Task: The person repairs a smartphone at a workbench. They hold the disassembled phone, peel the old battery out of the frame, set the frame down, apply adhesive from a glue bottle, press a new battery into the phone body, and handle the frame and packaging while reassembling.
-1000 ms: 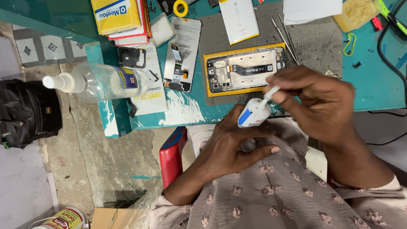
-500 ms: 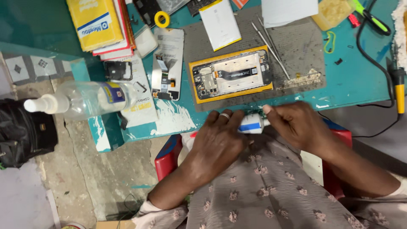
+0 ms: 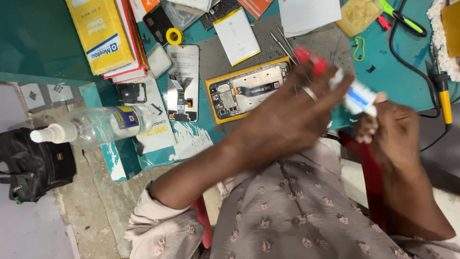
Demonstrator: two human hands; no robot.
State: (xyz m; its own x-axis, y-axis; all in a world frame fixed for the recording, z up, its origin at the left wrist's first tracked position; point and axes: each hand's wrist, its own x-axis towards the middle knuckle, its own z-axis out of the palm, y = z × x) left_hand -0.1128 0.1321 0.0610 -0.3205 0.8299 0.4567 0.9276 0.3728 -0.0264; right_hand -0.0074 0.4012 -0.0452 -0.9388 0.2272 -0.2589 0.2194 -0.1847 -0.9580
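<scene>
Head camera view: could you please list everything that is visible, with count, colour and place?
opened phone: one, yellow-edged, on grey mat, table centre
glue tube: one, white and blue, in both hands
red cap: one, at left hand fingers
spray bottle: one, clear, lying at table's left edge
yellow box: one, on stacked packs, top left
phone screen part: one, black and white, left of phone
tape roll: one, yellow, top
tweezers: two, metal, on mat
soldering iron: one, yellow handle, far right
black bag: one, floor, left
left hand: holds tube
right hand: holds tube's end
</scene>
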